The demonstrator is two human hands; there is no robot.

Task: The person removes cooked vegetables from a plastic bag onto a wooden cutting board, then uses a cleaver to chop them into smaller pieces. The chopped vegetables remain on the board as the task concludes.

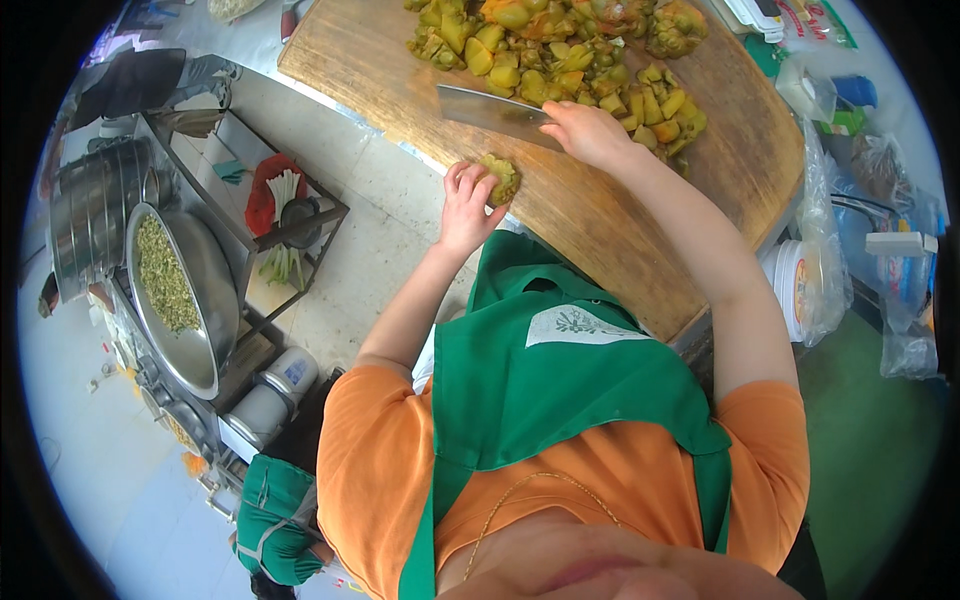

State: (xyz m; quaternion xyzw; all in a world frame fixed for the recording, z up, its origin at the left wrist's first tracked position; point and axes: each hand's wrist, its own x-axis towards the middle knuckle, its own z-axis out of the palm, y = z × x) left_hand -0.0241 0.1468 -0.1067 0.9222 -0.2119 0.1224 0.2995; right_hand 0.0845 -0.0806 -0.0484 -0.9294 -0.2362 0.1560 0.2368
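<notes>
My left hand (469,208) has its fingers around a knobbly green-yellow pickled vegetable (501,180) at the near edge of a wooden cutting board (675,255). The handle of a wide-bladed knife is gripped in my right hand (589,131); the handle itself is mostly hidden by the fingers. The knife's blade (491,112) points left above the board, beyond the vegetable and apart from it. Cut chunks of the pickled vegetable (652,109) lie just past my right hand, beside a larger heap of whole and cut pieces (540,45).
Left of the board stand a large steel bowl of chopped greens (166,277), a rack with spring onions (283,191) and white buckets (262,409). Plastic bags (821,247) and a white tub (784,289) are at the right. A person in a green apron (277,510) is at lower left.
</notes>
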